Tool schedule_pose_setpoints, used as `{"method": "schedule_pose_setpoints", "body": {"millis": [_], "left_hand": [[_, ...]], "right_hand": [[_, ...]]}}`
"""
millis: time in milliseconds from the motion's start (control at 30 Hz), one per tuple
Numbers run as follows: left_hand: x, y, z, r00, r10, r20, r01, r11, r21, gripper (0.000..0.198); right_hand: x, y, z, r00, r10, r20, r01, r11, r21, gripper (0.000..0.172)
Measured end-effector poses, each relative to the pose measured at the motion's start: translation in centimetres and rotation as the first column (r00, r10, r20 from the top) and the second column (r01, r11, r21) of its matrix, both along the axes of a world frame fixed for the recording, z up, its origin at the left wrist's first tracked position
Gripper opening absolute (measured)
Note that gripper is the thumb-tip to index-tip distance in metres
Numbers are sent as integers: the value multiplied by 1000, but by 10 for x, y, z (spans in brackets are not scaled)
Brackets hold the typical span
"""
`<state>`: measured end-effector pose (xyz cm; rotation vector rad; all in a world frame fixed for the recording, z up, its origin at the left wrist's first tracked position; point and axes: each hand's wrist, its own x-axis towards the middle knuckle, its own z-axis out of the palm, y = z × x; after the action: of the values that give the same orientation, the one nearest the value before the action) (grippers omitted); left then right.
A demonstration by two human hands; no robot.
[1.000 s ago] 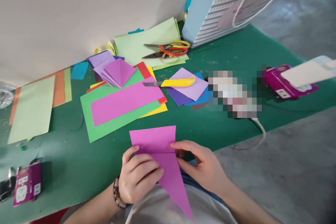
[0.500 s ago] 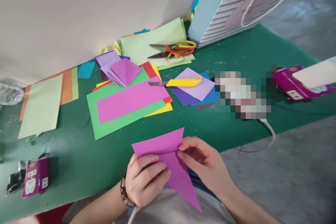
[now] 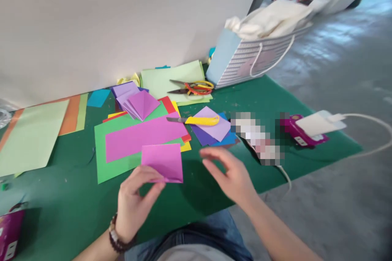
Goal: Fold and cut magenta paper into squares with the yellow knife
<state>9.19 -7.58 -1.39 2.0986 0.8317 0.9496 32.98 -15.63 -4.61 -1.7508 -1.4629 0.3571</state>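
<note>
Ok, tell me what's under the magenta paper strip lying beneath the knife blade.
A green paper sheet, with red paper and yellow paper showing past its edges. Whatever the magenta paper strip covers is hidden; the folded magenta paper blocks more.

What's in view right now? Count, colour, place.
folded sheet: one, pink, lower middle
strip: one, pink, on green sheet
cutter: one, yellow, at strip's right end
scissors: count unclear, red and yellow, on pale sheets
folded papers: several, purple, behind strip
loose sheets: several, green and orange, left
bag: one, blue and white, back right
boxes: two, purple, right and lower left
table: one, green, beneath
left hand: one, pinching folded sheet
right hand: one, open
</note>
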Motion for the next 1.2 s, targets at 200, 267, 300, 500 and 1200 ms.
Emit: {"method": "schedule_pose_setpoints", "body": {"millis": [200,267,300,500,1200], "left_hand": [[1,30,-7,968,247,-44,-249,968,-43,7],[-1,30,-12,956,278,-90,-275,960,47,5],[-2,30,-14,950,291,-109,-283,955,87,4],[-8,20,-24,922,322,-215,-318,947,54,3],[2,14,-41,950,108,-294,-74,989,126,15]], "right_hand": [[62,88,-8,938,5,347,-17,999,30,35],[63,105,-16,913,59,403,-56,998,-18,35],[62,109,-19,903,78,422,-68,997,-38,34],[70,99,-4,892,82,445,-65,996,-55,36],[57,88,4,748,662,44,-539,645,-542,19]]}}
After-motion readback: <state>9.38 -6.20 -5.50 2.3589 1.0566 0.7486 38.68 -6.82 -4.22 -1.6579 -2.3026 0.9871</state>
